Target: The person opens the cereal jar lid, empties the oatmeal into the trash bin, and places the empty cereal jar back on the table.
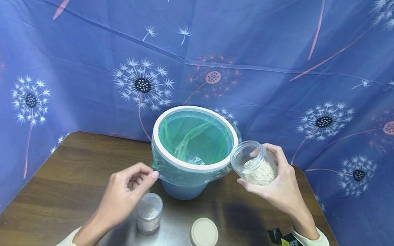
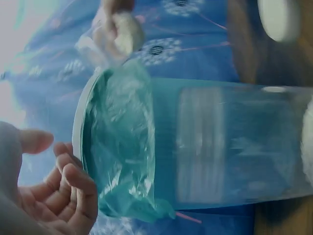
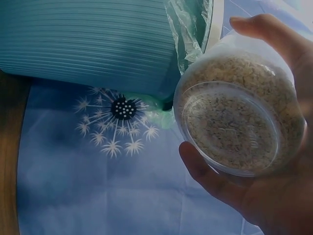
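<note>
My right hand (image 1: 282,182) grips a clear plastic jar (image 1: 238,161) part full of pale flakes (image 3: 234,122). The jar leans sideways, its open mouth by the right side of the bin's white rim (image 1: 191,166). A translucent green bag (image 1: 176,173) lines the blue bin (image 1: 183,191) and folds down over its outside. My left hand (image 1: 123,192) is at the bin's left front, beside the folded bag, fingers loosely curled. In the left wrist view its thumb (image 2: 36,141) stands apart from the fingers; whether they touch the bag I cannot tell.
A second clear jar (image 1: 148,215) stands in front of the bin, near my left hand, with pale material inside. To its right a round beige lid (image 1: 204,234) lies on the brown wooden table (image 1: 76,174). Blue dandelion-print cloth (image 1: 79,63) hangs behind and on both sides.
</note>
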A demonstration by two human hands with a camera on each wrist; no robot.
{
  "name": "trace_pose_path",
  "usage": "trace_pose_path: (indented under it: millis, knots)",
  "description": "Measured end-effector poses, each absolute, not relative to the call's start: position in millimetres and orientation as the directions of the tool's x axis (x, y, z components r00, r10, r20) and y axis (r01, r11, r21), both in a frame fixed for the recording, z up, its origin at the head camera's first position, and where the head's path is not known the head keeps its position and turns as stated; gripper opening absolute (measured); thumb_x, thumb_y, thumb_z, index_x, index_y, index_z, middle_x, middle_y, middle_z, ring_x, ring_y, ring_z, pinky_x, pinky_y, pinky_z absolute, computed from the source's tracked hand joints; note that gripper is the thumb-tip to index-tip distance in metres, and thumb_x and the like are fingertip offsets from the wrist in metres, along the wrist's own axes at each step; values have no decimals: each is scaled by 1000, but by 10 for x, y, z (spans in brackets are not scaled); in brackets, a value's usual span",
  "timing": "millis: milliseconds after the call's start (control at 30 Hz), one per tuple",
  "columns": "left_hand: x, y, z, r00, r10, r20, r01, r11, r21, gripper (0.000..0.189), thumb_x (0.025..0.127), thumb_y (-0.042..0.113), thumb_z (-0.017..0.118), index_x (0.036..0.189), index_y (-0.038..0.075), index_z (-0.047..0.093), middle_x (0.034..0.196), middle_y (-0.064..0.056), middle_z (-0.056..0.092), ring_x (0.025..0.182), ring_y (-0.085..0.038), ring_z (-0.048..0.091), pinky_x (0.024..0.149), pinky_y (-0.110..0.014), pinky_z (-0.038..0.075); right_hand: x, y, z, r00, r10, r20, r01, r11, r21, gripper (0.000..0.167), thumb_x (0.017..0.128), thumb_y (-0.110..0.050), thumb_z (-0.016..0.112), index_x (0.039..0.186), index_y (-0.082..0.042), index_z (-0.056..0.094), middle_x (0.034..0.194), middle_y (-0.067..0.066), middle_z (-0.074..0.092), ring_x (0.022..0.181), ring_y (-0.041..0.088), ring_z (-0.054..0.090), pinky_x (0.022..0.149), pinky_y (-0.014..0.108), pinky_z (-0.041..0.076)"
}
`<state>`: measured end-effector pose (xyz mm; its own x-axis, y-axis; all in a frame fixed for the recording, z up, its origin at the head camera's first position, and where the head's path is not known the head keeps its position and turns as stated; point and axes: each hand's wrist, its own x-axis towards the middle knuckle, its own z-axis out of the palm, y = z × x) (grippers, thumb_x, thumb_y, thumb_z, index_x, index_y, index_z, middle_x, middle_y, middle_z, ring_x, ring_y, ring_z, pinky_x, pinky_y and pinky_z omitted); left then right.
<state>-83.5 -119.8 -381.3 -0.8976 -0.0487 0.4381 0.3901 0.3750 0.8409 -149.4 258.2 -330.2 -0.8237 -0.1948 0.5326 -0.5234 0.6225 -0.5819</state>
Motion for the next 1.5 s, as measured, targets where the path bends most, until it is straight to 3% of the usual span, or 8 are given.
trace_pose_path:
  millis: [133,333,533,833,1100,1500]
  knots:
    - [-1040,-1321,-3763,-939,-136,316,260,320,911,23,105,29,71,101,7,76,81,-4,70,71,-15,67,65,-26,54,-1513,2579,-3285,-827,-192,529,-516,633,-577,101,57,-12,106,145,-12,55,125,5,72,106,6,62,86,19,44]
    - [-1346,-1412,-3733,-953,-170,252,197,287,937,32,106,38,67,110,7,72,83,-7,70,65,-16,62,59,-27,52,-1545,2558,-3223,-809,-223,544,-544,636,-548,99,58,-13,106,144,-13,56,121,0,73,104,6,64,83,19,46]
    - [-1618,-1425,-3733,-955,-179,238,179,292,939,42,108,43,61,132,9,65,93,-9,70,69,-22,61,58,-26,50,-1598,2525,-3188,-814,-240,529,-548,620,-562,95,59,-16,107,141,-19,60,120,-4,74,101,8,67,82,19,48]
    - [-1805,-1319,-3553,-972,-89,216,155,447,881,71,103,53,64,159,10,50,108,-9,69,80,-19,61,75,-37,47,-1657,2513,-3121,-814,-252,524,-553,614,-563,94,58,-17,108,140,-20,62,124,-2,73,101,10,66,83,20,49]
    - [-1824,-1223,-3548,-962,-91,259,195,436,878,65,102,32,66,159,6,50,92,-5,61,70,-14,52,65,-30,42,-1691,2523,-3054,-800,-278,531,-571,622,-535,94,58,-18,108,141,-22,65,125,-3,73,102,11,64,83,21,47]
    - [-1811,-1211,-3542,-960,-101,259,193,431,881,65,101,32,65,159,8,51,92,-3,58,69,-11,49,65,-29,40,-1771,2538,-3016,-779,-309,545,-593,644,-483,99,57,-18,107,146,-20,64,134,-2,70,111,15,64,90,21,46]
